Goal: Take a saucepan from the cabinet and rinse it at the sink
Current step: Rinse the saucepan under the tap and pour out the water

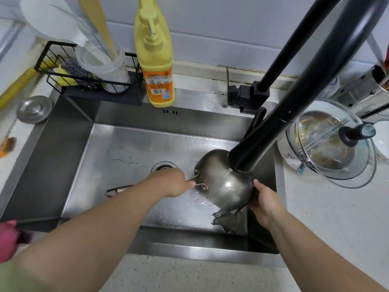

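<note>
A steel saucepan (221, 178) is held bottom-up over the right part of the steel sink (130, 148), right under the black faucet head (248, 157). Water runs from the faucet over the pan's outside and spills off its lower edge. My left hand (174, 182) grips the metal handle at the pan's left side, where the handle brackets show. My right hand (263, 199) clasps the pan's right rim, thumb on the outer wall. The inside of the pan is hidden.
A metal utensil (117, 189) lies on the sink floor near the drain (164, 166). A yellow soap bottle (155, 60) and a black wire rack (88, 81) with scrubbers stand behind the sink. A glass lid (330, 142) over bowls sits at the right, a steel plug (34, 109) at the left.
</note>
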